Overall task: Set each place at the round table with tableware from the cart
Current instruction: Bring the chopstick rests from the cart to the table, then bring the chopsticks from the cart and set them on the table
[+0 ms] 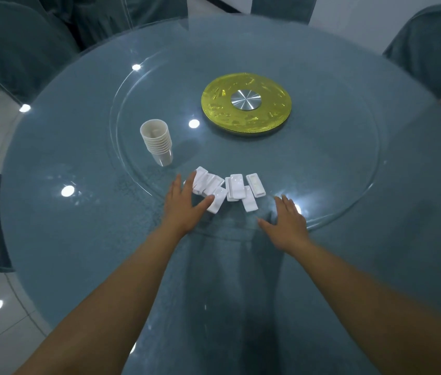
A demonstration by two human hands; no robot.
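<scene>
White rests (230, 189) lay clustered on the glass surface (349, 212), left hand (184, 205) spread touching them, right hand (285, 221) flat nearby, cups (157, 142) stacked left.

left hand (184, 204) lay spread on white rests (227, 189) at frame centre | right hand (285, 221) flat on tabletop (78, 226) | stacked cups (158, 142) upper left of them
</scene>
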